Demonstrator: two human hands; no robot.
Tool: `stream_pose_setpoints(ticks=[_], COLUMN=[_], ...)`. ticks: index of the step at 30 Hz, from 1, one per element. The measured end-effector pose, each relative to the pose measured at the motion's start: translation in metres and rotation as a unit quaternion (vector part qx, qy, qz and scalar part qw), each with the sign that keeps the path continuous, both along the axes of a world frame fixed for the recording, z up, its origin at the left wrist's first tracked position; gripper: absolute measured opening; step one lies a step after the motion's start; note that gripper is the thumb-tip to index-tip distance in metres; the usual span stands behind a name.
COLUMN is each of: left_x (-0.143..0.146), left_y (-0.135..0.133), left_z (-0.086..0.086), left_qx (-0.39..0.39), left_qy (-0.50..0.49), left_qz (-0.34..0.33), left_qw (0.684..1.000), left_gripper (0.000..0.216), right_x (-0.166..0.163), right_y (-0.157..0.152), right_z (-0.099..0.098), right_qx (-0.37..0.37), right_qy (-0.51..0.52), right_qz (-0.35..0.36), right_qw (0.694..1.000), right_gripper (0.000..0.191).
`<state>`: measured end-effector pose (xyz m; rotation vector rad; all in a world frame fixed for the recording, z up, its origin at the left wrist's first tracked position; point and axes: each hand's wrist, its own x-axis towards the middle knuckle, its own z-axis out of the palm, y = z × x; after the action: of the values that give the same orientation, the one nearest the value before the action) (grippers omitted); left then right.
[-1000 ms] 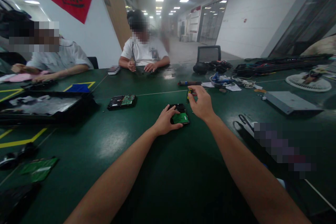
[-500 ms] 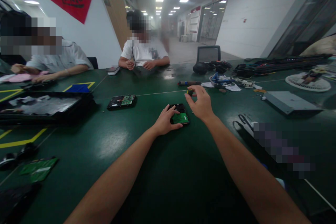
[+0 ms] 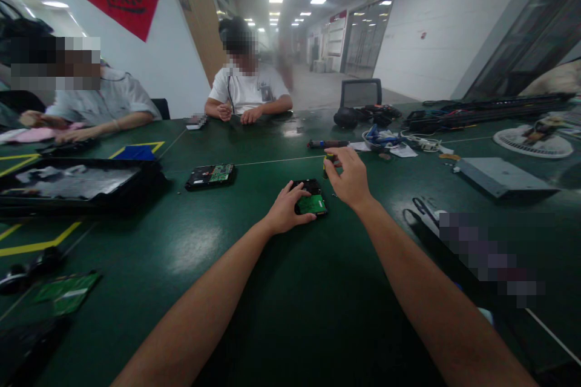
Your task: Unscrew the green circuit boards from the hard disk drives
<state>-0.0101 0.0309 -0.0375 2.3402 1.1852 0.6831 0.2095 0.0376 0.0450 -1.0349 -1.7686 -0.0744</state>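
Observation:
In the head view a hard drive with a green circuit board lies on the green table. My left hand grips it from the left, with the thumb at its near edge and the fingers across its top. My right hand is raised just beyond and right of the drive, pinching a short yellow-and-black screwdriver. The tool's tip is too small to make out. A few tiny bits, perhaps screws, lie right of the drive.
A second hard drive lies to the left, near a black tray-like casing. On the right are a grey metal box, a white fan grille and cables. Two people sit across the table. Loose green circuit boards lie at left.
My right hand has turned the screwdriver slightly, so more of its yellow handle shows. My left hand stays on the hard drive.

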Motion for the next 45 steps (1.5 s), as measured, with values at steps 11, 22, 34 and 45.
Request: stream_pose_setpoints(ticks=[11,22,34,45], left_x=[-0.0005,-0.0011,-0.0003,-0.0002], left_y=[-0.0005,-0.0001,-0.0017,-0.0013], left_z=[0.0003,-0.0012,0.0026,0.0012], left_qx=[-0.002,0.001,-0.007,-0.003], left_qy=[-0.001,-0.006,-0.002,-0.001], left_qz=[-0.002,-0.002,-0.002,0.0], left_qw=[1.0,1.0,1.0,1.0], left_gripper=[0.074,0.072,0.071,0.071], right_x=[0.0009,-0.0011,-0.0001,0.0001], right_y=[0.0008,-0.001,0.002,0.0006], right_z=[-0.0012,0.0,-0.0043,-0.0024], right_qx=[-0.003,0.004,-0.001,0.0], right_qy=[0.003,0.002,0.006,-0.001], right_qz=[0.003,0.004,0.002,0.006], right_qw=[1.0,1.0,1.0,1.0], right_gripper=[0.026,0.023,0.025,0.023])
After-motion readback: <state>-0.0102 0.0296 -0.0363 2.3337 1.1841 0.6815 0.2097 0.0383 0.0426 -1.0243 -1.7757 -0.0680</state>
